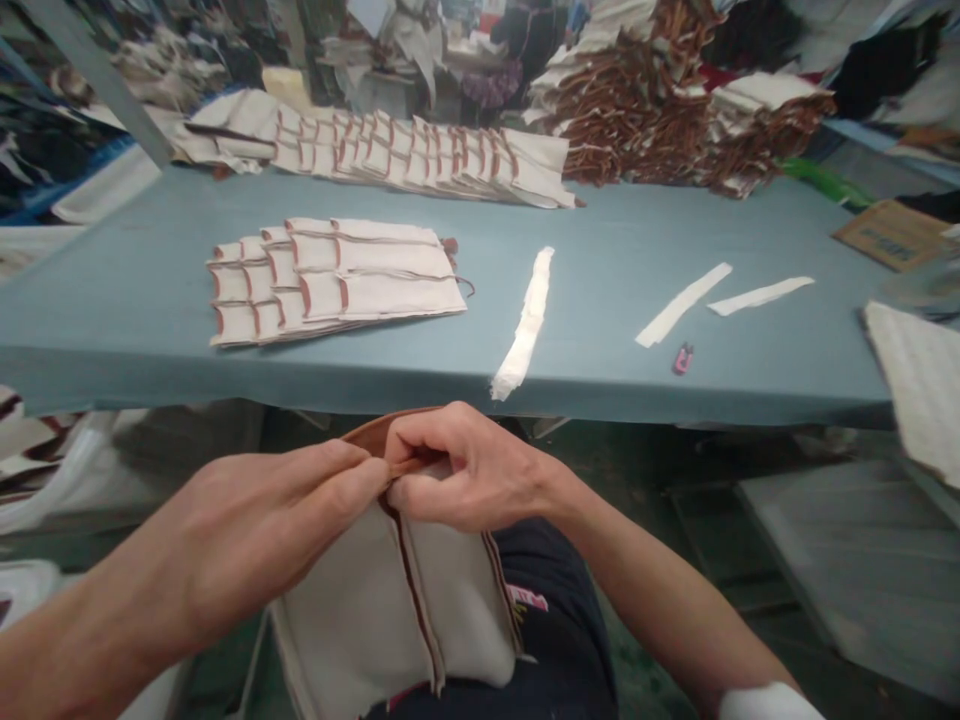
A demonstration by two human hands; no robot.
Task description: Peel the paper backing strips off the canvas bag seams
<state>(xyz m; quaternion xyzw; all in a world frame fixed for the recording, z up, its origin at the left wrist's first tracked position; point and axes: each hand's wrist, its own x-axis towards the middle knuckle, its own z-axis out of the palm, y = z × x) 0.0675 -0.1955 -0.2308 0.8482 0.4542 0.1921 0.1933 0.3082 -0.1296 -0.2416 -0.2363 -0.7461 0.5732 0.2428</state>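
Observation:
A cream cloth bag [390,600] with brown trim hangs over my lap below the table edge. My left hand [277,520] pinches its brown top edge from the left, fingers closed. My right hand [465,470] is curled tightly on the same edge from the right, touching my left fingertips. A brown strap loops just above my knuckles.
A blue-grey table [600,300] carries a fanned set of finished cream bags [337,280], a longer row behind [420,155], three white fabric strips [525,320], and a small pink tool [682,358]. Piles of bags [675,100] stand at the back right. A cardboard piece [892,232] lies far right.

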